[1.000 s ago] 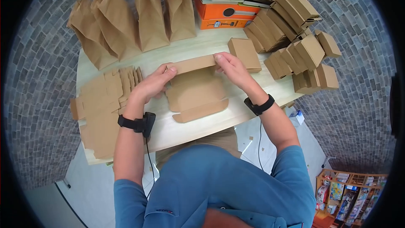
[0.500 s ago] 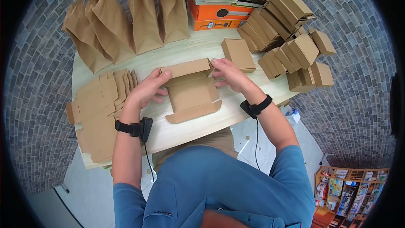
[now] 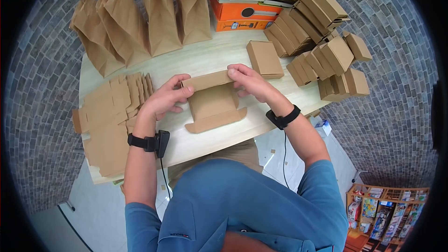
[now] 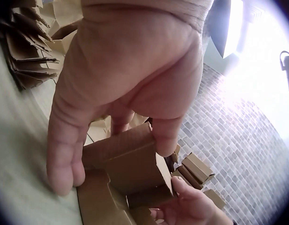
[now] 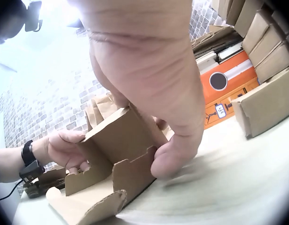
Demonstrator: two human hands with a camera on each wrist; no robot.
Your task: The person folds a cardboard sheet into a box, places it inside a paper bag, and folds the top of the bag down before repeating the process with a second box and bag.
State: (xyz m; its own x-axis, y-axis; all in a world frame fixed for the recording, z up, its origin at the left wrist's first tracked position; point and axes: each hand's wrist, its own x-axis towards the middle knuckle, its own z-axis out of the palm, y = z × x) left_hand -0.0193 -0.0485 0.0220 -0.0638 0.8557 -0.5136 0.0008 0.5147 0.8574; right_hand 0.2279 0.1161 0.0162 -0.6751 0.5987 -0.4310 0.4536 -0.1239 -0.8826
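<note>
In the head view, a partly folded brown cardboard box (image 3: 214,105) lies in front of the person, its side walls raised and its front flap lying out toward the body. The left hand (image 3: 164,99) pinches the left end of the upright back panel, thumb on the near side. At the other end, the right hand (image 3: 252,85) grips the panel's top corner between thumb and fingers. The left wrist view shows the thumb over the edge of the back panel (image 4: 123,157), other fingers reaching down beside it. In the right wrist view, fingertips press near the side wall (image 5: 135,173).
Flat cardboard blanks (image 3: 109,121) are piled at the left. Brown paper bags (image 3: 163,18) stand along the back beside an orange box (image 3: 238,14) topped with flat cardboard. One closed box (image 3: 265,59) sits right of the hands, and several more boxes (image 3: 336,58) are stacked farther right.
The box's side walls have come up, so its floor looks narrower. Both hands loosened with fingers spread, then closed again on the back panel's ends; the right hand moved slightly inward.
</note>
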